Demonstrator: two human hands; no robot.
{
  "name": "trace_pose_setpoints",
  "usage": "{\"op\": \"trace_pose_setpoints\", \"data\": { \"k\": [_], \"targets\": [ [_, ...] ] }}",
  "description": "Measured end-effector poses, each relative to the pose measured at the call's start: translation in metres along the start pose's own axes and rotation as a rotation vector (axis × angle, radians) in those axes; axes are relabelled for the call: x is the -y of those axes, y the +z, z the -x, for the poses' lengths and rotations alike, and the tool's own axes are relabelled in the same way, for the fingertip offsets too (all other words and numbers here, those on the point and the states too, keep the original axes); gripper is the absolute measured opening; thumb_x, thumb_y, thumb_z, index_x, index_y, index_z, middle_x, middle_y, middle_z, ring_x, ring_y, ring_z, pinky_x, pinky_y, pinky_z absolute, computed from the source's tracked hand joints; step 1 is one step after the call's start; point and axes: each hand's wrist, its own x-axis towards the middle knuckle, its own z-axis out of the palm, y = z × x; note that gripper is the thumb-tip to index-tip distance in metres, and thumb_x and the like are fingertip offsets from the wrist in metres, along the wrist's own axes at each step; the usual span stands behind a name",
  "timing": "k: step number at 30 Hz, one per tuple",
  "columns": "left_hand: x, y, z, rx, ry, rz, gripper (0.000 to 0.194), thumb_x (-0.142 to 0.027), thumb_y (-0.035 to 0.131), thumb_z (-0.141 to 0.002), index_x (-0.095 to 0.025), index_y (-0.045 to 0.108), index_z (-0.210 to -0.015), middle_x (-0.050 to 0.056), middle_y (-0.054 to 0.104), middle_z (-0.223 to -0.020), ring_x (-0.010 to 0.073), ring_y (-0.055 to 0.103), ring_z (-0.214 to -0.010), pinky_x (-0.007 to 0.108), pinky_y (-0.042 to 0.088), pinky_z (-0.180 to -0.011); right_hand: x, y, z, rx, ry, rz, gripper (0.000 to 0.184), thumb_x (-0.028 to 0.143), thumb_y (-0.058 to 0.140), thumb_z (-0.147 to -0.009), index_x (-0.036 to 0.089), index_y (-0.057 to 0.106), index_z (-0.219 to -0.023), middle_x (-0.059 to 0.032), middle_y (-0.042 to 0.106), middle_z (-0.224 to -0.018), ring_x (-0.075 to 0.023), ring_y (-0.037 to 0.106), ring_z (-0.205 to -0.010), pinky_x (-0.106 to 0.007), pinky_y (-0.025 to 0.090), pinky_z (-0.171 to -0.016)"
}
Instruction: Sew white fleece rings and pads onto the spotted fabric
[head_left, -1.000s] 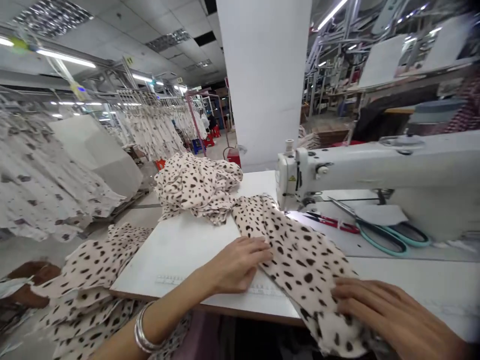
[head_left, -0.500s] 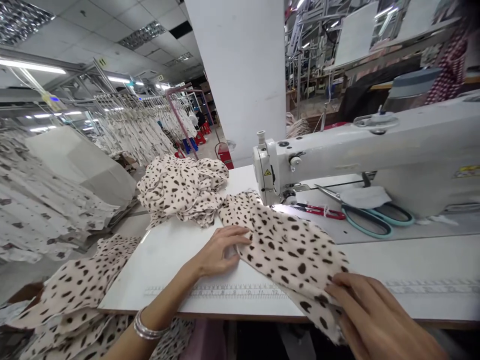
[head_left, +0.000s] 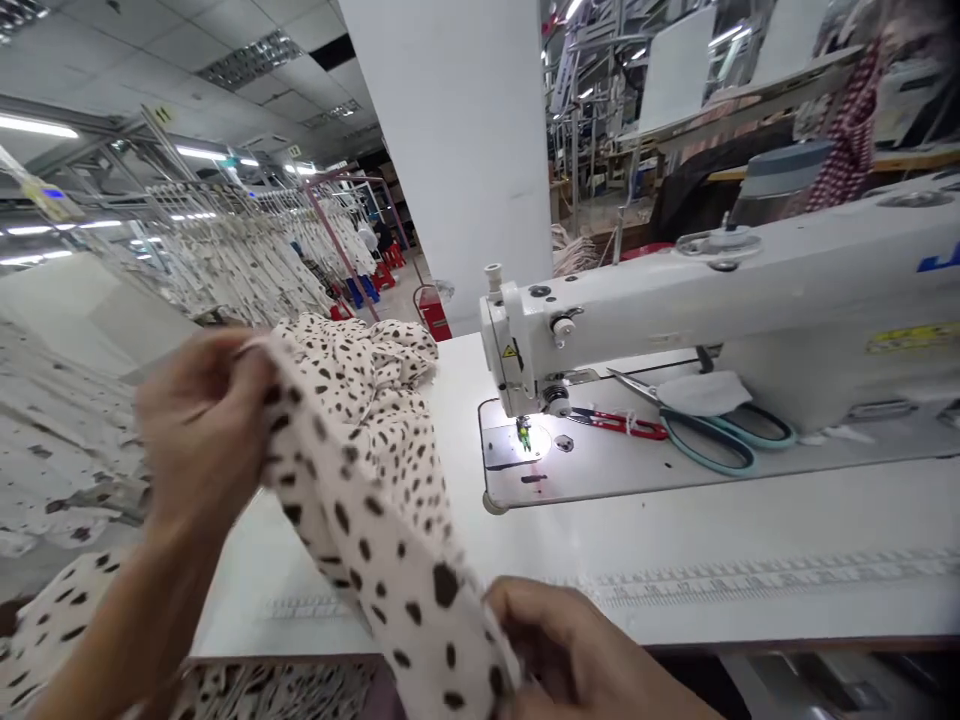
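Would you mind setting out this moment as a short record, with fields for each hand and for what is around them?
left hand: left hand pinches the top of a lifted length of spotted cream fabric
right hand: right hand holds the lower end of it
behind the hands: heap of spotted fabric
rest: white sewing machine, teal-handled scissors, red thread snips, hanging garments
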Motion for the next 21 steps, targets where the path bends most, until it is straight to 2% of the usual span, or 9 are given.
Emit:
{"op": "trace_pose_setpoints", "data": {
  "k": [1,2,3,4,7,10,13,18,21],
  "targets": [
    [-0.002,0.016,-0.013,0.124,0.143,-0.039,0.013,-0.034,0.062,-0.084,-0.022,0.067,-0.083,-0.004,0.065,-0.078,0.0127,0.059,-0.070,0.025,0.053,-0.064,-0.003,0.003,-0.010,0.058,0.020,-0.082,0.022,0.019,0.048,-0.069,0.021,0.057,-0.089,0.0020,0.065,-0.084,-0.0124,0.065,-0.078,-0.019,0.049,-0.067],
    [0.000,0.036,-0.021,0.366,0.198,-0.038,0.014,-0.031,0.057,-0.086,-0.021,0.068,-0.085,-0.003,0.067,-0.082,0.0139,0.061,-0.075,0.028,0.054,-0.072,-0.008,0.004,-0.017,0.061,0.012,-0.072,0.023,0.018,0.047,-0.070,0.021,0.056,-0.091,0.0021,0.064,-0.082,-0.0126,0.065,-0.078,-0.020,0.049,-0.067],
    [0.004,0.057,-0.024,0.647,0.215,-0.046,0.017,-0.026,0.051,-0.088,-0.020,0.068,-0.086,0.000,0.069,-0.085,0.0148,0.062,-0.077,0.031,0.054,-0.075,-0.015,0.002,-0.021,0.015,-0.017,0.025,0.026,0.017,0.046,-0.071,0.020,0.056,-0.095,0.0021,0.064,-0.081,-0.0126,0.065,-0.076,-0.021,0.049,-0.067],
    [0.012,0.080,-0.023,0.810,0.220,-0.059,0.013,-0.022,0.056,-0.083,-0.019,0.068,-0.079,0.001,0.069,-0.078,0.0152,0.063,-0.071,0.030,0.054,-0.070,-0.024,-0.003,-0.022,-0.070,-0.054,0.192,0.030,0.016,0.046,-0.073,0.020,0.056,-0.101,0.0019,0.063,-0.080,-0.0126,0.064,-0.072,-0.021,0.049,-0.064],
    [0.036,0.141,0.002,1.013,0.247,-0.093,0.015,-0.014,0.059,-0.081,-0.018,0.066,-0.067,0.002,0.068,-0.068,0.0150,0.062,-0.061,0.028,0.052,-0.063,-0.051,-0.026,-0.014,-0.367,-0.183,0.797,0.050,0.014,0.046,-0.081,0.018,0.043,-0.131,0.0017,0.063,-0.075,-0.0137,0.063,-0.062,-0.022,0.048,-0.055],
    [0.048,0.171,0.033,1.068,0.297,-0.149,0.015,-0.007,0.060,-0.078,-0.017,0.063,-0.068,0.006,0.069,-0.081,0.0202,0.064,-0.078,0.032,0.052,-0.074,-0.065,-0.041,-0.006,-0.488,-0.444,1.242,0.051,0.015,0.046,-0.087,0.016,0.041,-0.138,-0.0051,0.067,-0.085,-0.0181,0.066,-0.071,-0.026,0.051,-0.058],
    [0.045,0.162,0.043,1.094,0.331,-0.219,0.017,-0.004,0.054,-0.081,-0.017,0.064,-0.078,0.010,0.067,-0.097,0.0254,0.060,-0.095,0.038,0.047,-0.086,-0.070,-0.028,-0.015,-0.466,-0.661,1.380,0.038,0.016,0.044,-0.091,0.017,0.053,-0.129,-0.0115,0.068,-0.113,-0.0252,0.066,-0.101,-0.034,0.052,-0.079],
    [0.046,0.104,0.042,1.302,0.353,-0.264,0.017,-0.020,0.050,-0.093,-0.020,0.067,-0.088,0.005,0.069,-0.090,0.0209,0.065,-0.083,0.034,0.047,-0.084,-0.087,0.000,-0.043,-0.360,-0.739,1.335,0.032,0.029,0.033,-0.100,0.021,0.061,-0.114,-0.0023,0.067,-0.124,-0.0208,0.057,-0.120,-0.035,0.042,-0.097],
    [0.062,0.090,0.054,1.436,0.359,-0.240,0.036,-0.037,0.041,-0.100,-0.027,0.053,-0.133,0.006,0.053,-0.141,0.0257,0.049,-0.129,0.039,0.034,-0.108,-0.090,-0.018,-0.041,-0.419,-0.694,1.283,0.033,0.029,0.031,-0.102,0.025,0.061,-0.089,0.0024,0.071,-0.114,-0.0158,0.060,-0.115,-0.035,0.034,-0.105]
  ]
}}
